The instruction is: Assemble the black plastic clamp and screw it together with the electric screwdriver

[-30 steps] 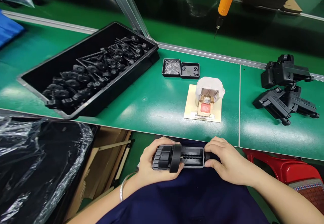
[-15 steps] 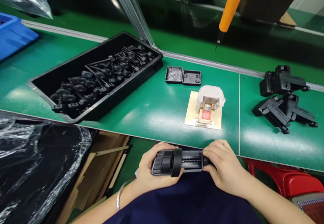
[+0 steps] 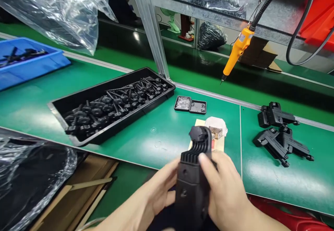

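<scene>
We see a long black tray (image 3: 78, 98) on the green bench (image 3: 161, 133) heaped with black knobbed screws (image 3: 114, 102), two small black boxes (image 3: 190, 105) beside it whose contents are too fine to make out, and a blue bin (image 3: 39, 64) cut off at the left edge. We hold a black ribbed housing (image 3: 194, 175) upright in front of the bench edge, its lower end hidden. Our left hand (image 3: 161, 185) wraps its left side and our right hand (image 3: 224, 189) its right, fingers (image 3: 205, 161) pressed against the ribs.

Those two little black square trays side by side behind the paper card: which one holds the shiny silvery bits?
The left little tray, nearer the long black parts tray. Its floor glitters with small silvery pieces, while the right little tray looks mostly dark, with only a few pieces.
</scene>
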